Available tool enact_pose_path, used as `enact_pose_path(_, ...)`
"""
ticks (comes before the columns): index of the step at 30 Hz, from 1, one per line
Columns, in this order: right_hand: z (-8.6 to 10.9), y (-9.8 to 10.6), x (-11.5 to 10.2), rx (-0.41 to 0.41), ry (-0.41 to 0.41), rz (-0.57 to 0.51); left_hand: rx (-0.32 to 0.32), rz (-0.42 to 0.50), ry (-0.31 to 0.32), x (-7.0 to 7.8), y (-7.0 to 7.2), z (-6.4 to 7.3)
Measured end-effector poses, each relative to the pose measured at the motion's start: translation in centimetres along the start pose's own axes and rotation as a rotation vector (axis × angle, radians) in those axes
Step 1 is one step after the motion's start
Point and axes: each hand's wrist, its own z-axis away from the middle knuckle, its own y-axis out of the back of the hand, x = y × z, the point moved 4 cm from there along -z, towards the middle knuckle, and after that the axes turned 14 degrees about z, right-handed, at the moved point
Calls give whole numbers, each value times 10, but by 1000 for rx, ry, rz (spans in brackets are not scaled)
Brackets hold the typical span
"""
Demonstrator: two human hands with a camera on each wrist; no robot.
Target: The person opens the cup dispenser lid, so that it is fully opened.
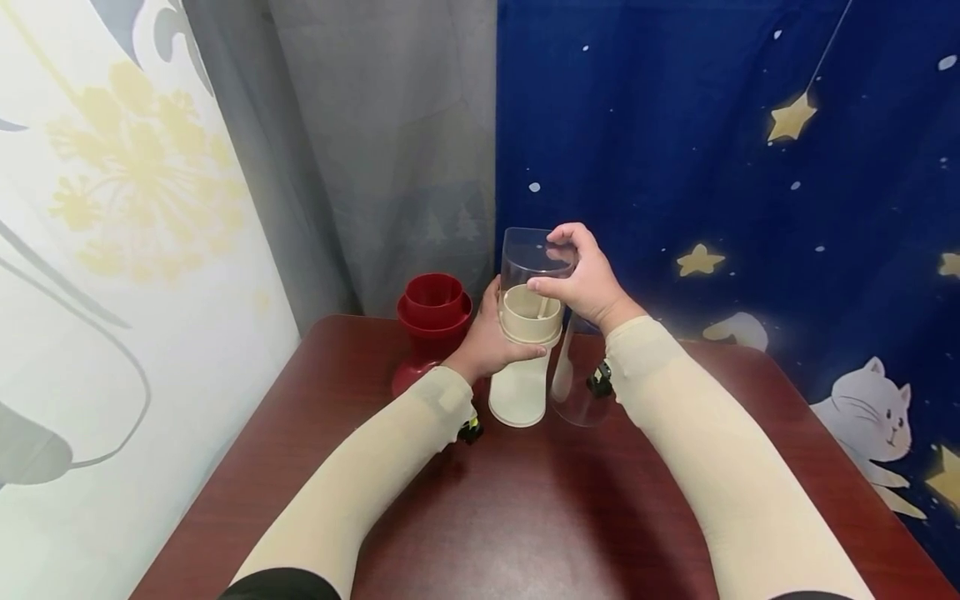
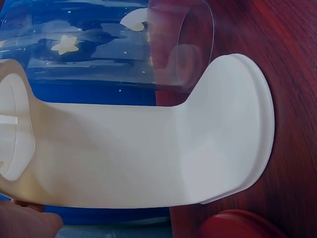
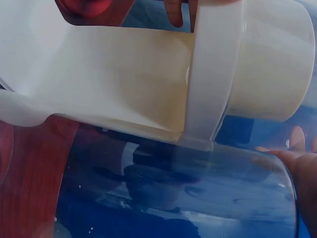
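The white stand (image 1: 525,375) is upright at the far part of the counter (image 1: 517,517), close to the edge at 12 o'clock, where the blue curtain (image 1: 660,167) hangs just beyond. The left hand (image 1: 491,342) grasps the stand's collar (image 1: 528,325) from 9 o'clock, thumb across the front. The right hand (image 1: 581,279) grips the clear tube (image 3: 173,188) by its top rim, thumb and fingers on opposite sides. The tube runs close along the stand's 2 o'clock side; whether its lower end touches the counter, I cannot tell. The red piece (image 1: 435,321) crowds the left hand at 10 o'clock. Bare counter spreads from 4 to 7 o'clock, partly under the forearms.

The left wrist view shows the stand's curved neck and broad rounded base (image 2: 228,124); the right wrist view shows the tube's length, mostly hidden from the head.
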Motion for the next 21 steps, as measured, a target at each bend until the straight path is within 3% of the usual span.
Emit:
enact_pose_path(7,-1,1,2,-45,-20,-50,20,-61,48,1,1,1)
enact_pose_path(15,0,3,2,-65,-26,-16,-9,26,-16,0,0,-2)
enact_pose_path(21,1,3,5,-78,-39,9,-5,46,-21,-3,-1,-5)
